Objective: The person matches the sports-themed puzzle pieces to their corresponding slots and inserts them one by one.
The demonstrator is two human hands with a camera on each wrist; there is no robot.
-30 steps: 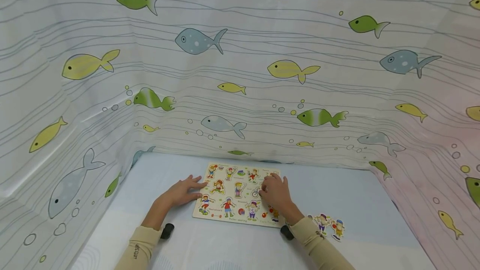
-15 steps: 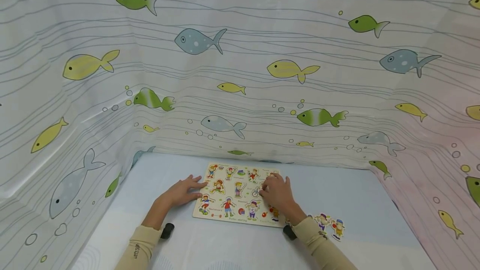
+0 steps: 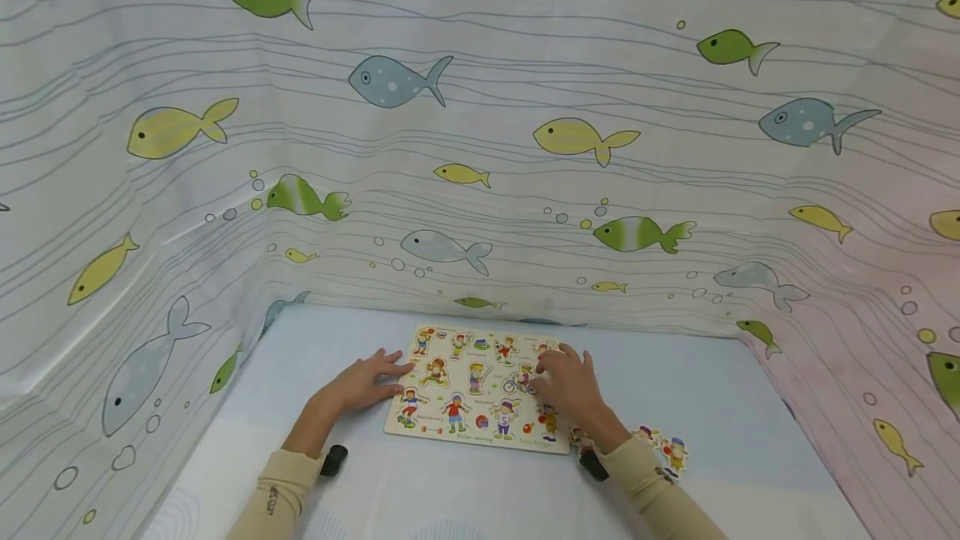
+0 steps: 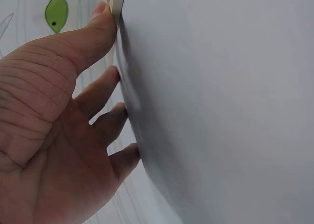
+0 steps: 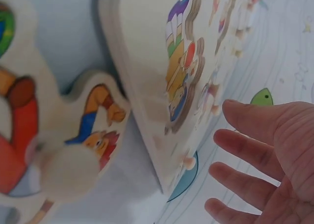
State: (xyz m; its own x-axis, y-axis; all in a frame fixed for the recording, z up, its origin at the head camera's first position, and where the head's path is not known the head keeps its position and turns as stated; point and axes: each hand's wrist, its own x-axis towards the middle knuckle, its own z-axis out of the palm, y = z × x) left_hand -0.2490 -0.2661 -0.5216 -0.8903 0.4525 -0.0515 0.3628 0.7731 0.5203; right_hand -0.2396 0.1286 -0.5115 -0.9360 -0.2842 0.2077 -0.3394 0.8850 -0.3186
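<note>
- I see a puzzle board (image 3: 459, 382) lying on the surface (image 3: 412, 490), in the middle.
- On its right are loose pieces (image 3: 674, 455), partly covered by the right sleeve (image 3: 648, 482).
- The left hand (image 3: 363, 383) has its fingers spread, thumb at the board's left edge.
- The right hand (image 3: 572, 383) has spread fingers too, near the bike rider (image 3: 517, 379).
- Only the right wrist view clearly shows round knobs (image 5: 68, 172) sticking up.

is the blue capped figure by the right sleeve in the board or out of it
Out: the head view shows the blue-capped figure on the table, apart from the board.
</note>
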